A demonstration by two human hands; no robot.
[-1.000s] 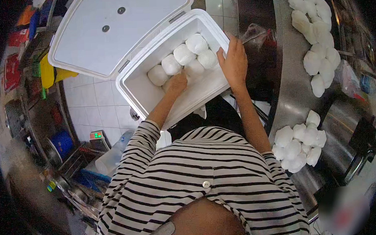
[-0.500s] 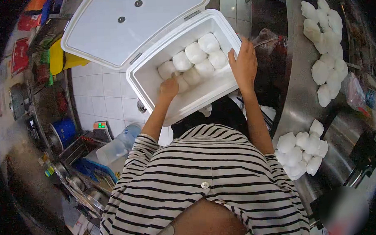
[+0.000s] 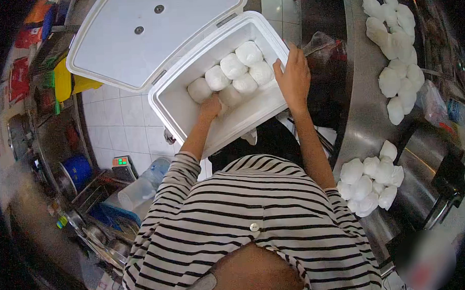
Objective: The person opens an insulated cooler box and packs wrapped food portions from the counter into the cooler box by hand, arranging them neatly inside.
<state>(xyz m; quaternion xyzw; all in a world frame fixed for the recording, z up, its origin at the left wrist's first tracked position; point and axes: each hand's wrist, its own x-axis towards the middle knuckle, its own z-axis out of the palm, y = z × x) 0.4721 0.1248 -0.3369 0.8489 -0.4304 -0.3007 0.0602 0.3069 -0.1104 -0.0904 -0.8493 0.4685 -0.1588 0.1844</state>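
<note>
A white cooler box stands before me with its lid hinged back to the upper left. Inside lie several white, rounded, wrapped-looking bundles in two rows; what they contain is hidden. My left hand reaches into the box, fingers curled down against a bundle at the near left end of the rows, which it partly covers. At the right end, my right hand grips the rim, thumb on the inner side and fingers over the outside.
On a steel counter to the right lie more white bundles in a long cluster and a smaller near cluster. Left are a digital scale, a clear plastic jug and a crowded shelf. White tiles cover the floor.
The view has shifted slightly, so most things sit a little further left. My left fingers have curled lower at the near row; my right hand stays on the rim.
</note>
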